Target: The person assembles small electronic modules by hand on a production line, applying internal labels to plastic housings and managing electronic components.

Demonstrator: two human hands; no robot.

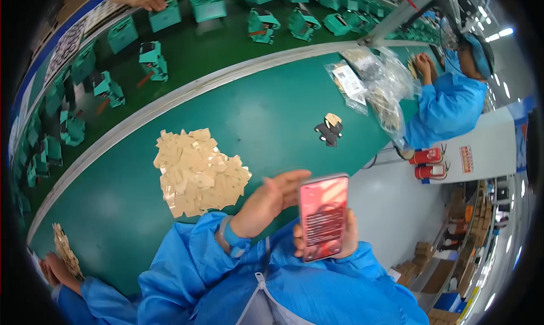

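Note:
A smartphone with a lit, reddish screen is held upright in my right hand, whose fingers wrap round its lower part. My left hand is beside the phone's upper left edge, its fingers stretched out and holding nothing. Whether its fingertips touch the phone I cannot tell. Left of that hand, a big heap of small tan paper-like pieces lies on the green worktable. Beyond the phone sits a small pile of black pieces with a tan one on top.
Clear plastic bags of parts lie at the table's far right, near a co-worker in blue. Past the metal rail runs a line carrying several green fixtures. Other people's hands show at far left and top. Fire extinguishers stand right.

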